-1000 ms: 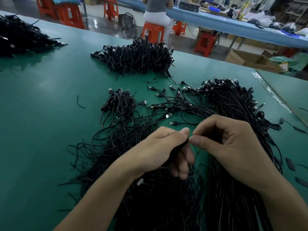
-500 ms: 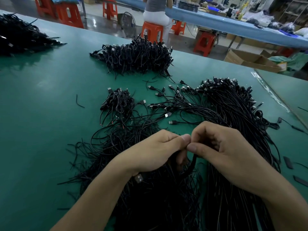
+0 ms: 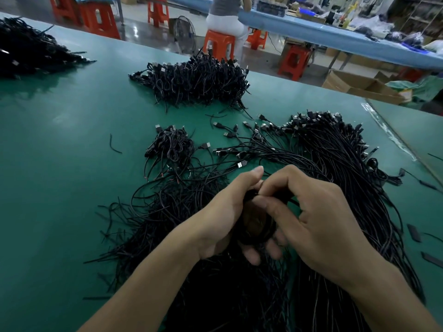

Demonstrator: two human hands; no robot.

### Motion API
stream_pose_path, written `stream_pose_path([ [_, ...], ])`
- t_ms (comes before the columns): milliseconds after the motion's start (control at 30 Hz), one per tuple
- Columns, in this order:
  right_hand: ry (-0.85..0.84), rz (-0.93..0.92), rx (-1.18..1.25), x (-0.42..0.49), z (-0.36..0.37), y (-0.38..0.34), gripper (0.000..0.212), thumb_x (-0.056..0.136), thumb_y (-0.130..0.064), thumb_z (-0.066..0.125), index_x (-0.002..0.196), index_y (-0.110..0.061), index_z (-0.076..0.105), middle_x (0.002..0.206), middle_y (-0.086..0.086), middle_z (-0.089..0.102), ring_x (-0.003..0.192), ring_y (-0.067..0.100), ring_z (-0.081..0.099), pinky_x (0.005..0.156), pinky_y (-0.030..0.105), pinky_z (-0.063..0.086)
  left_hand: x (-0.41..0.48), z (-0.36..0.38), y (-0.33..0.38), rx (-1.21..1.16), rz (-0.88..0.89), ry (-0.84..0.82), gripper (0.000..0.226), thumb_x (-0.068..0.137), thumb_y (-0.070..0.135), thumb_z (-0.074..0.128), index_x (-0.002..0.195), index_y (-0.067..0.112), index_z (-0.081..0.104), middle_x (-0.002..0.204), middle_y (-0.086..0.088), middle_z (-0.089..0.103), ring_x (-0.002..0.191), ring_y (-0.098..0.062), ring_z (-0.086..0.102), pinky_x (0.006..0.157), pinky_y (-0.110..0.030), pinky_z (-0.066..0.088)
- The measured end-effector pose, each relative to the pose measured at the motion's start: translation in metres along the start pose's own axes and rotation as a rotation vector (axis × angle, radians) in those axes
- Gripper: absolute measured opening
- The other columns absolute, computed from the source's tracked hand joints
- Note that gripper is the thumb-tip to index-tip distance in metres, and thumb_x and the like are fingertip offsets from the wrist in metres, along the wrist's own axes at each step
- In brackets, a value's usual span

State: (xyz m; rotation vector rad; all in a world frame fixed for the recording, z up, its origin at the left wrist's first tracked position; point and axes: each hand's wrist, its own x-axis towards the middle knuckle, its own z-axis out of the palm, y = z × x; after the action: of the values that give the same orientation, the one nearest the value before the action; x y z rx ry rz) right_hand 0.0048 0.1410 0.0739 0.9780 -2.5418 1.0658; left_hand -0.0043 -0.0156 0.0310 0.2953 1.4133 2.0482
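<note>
Coiled cable [image 3: 257, 227]: black, wound into a small loop, held just above the table between both hands, low centre of view.

Grip: the left hand [image 3: 223, 212] cups the loop from below and from the side. Its fingers are curled under the loop and its thumb is raised at the top. The right hand [image 3: 318, 221] meets it from the other side, with thumb and forefinger pinched on the upper part of the loop and the other fingers curled. The two thumbs are nearly touching. How the cable's end lies inside the grip cannot be told.

Directly beneath: loose cable heap [image 3: 215, 295], a tangled black mass that spreads left with stray ends.

To the right, touching that heap: long cable bundle [image 3: 335, 152], with strands running away from the wearer and plugs massed at the far end.

Beyond the hands, left of centre: small coiled pile [image 3: 171, 144]. Single plugs are scattered between it and the long bundle.

Further out: large coiled pile [image 3: 199, 80]. A third pile [image 3: 28, 51] sits at the far left edge.

A short wire scrap [image 3: 115, 146] lies alone on the green table [image 3: 60, 164]. Black strips [image 3: 413, 232] lie at right.

Background: orange stool [image 3: 219, 45] with a seated person [image 3: 225, 10], and a cardboard box [image 3: 354, 85].
</note>
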Motion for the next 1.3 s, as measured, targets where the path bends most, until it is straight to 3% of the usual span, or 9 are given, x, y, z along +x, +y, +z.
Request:
stream_pose_path([
  [300,-0.009,0.21,0.04,0.003,-0.009,0.02,0.017,0.081,-0.035,0.077,0.091,-0.032,0.063,0.08,-0.017,0.069,0.073,0.003,0.067,0.067,0.013,0.049,0.013,-0.002,-0.01,0.292,0.128,0.35,0.066,0.099,0.064,0.03,0.053,0.023,0.053,0.045,0.011,0.039,0.035,-0.006,0.027,0.036,-0.016,0.022],
  [433,-0.343,0.539,-0.081,-0.006,-0.015,0.04,0.051,0.068,-0.063,0.074,0.109,-0.037,0.059,0.085,-0.016,0.068,0.075,-0.004,0.065,0.067,0.015,0.053,0.011,-0.021,-0.005,0.356,0.235,0.579,0.058,0.1,0.057,0.035,0.057,0.019,0.044,0.045,0.012,0.039,0.036,-0.004,0.03,0.038,-0.009,0.026],
  [533,-0.535,0.58,-0.253,-0.017,0.005,0.044,0.049,0.071,-0.075,0.063,0.104,-0.039,0.058,0.086,-0.012,0.065,0.077,0.002,0.063,0.073,0.026,0.056,0.011,-0.032,-0.005,0.51,0.353,0.715,0.06,0.103,0.054,0.036,0.051,0.025,0.028,0.047,0.008,0.026,0.044,-0.014,0.02,0.047,-0.018,0.037],
  [633,-0.501,0.533,-0.27,-0.024,0.025,0.042,0.033,0.083,-0.066,0.061,0.09,-0.034,0.058,0.084,-0.011,0.062,0.076,0.005,0.06,0.074,0.036,0.056,0.01,-0.034,-0.009,0.613,0.38,0.754,0.063,0.104,0.051,0.038,0.047,0.025,0.028,0.042,0.008,0.028,0.043,-0.02,0.024,0.05,-0.035,0.032],
  [800,-0.441,0.547,-0.226,-0.021,0.026,0.041,0.017,0.089,-0.049,0.065,0.081,-0.034,0.063,0.077,-0.015,0.063,0.072,0.002,0.06,0.07,0.031,0.056,0.012,-0.036,-0.012,0.553,0.369,0.721,0.061,0.103,0.05,0.043,0.049,0.022,0.049,0.054,-0.005,0.065,0.036,-0.019,0.058,0.044,-0.021,0.044],
  [967,-0.471,0.535,-0.344,-0.02,0.029,0.036,0.02,0.091,-0.049,0.057,0.084,-0.032,0.064,0.082,-0.016,0.06,0.075,0.003,0.06,0.071,0.03,0.056,0.013,-0.03,-0.011,0.584,0.399,0.778,0.06,0.099,0.057,0.038,0.054,0.017,0.038,0.041,0.003,0.046,0.035,-0.014,0.041,0.04,-0.032,0.042],
  [1100,-0.427,0.558,-0.343,-0.019,0.028,0.031,0.019,0.093,-0.039,0.052,0.083,-0.029,0.064,0.081,-0.014,0.06,0.071,0.006,0.06,0.067,0.029,0.056,0.014,-0.028,-0.01,0.574,0.358,0.787,0.057,0.096,0.06,0.033,0.051,0.025,0.026,0.041,0.008,0.029,0.046,-0.021,0.026,0.069,-0.061,0.053],
  [1167,-0.393,0.547,-0.355,-0.019,0.025,0.03,0.019,0.094,-0.04,0.051,0.085,-0.03,0.064,0.085,-0.015,0.059,0.074,0.005,0.059,0.069,0.03,0.055,0.015,-0.029,-0.01,0.574,0.364,0.812,0.059,0.101,0.055,0.033,0.051,0.026,0.023,0.04,0.01,0.025,0.047,-0.02,0.023,0.078,-0.056,0.058],
  [1300,-0.406,0.5,-0.38,-0.018,0.019,0.026,0.02,0.096,-0.045,0.049,0.09,-0.031,0.063,0.091,-0.016,0.055,0.083,0.005,0.056,0.075,0.032,0.052,0.014,-0.031,-0.012,0.638,0.35,0.846,0.063,0.1,0.062,0.029,0.049,0.026,0.03,0.043,0.009,0.03,0.048,-0.017,0.03,0.064,-0.053,0.052],
])
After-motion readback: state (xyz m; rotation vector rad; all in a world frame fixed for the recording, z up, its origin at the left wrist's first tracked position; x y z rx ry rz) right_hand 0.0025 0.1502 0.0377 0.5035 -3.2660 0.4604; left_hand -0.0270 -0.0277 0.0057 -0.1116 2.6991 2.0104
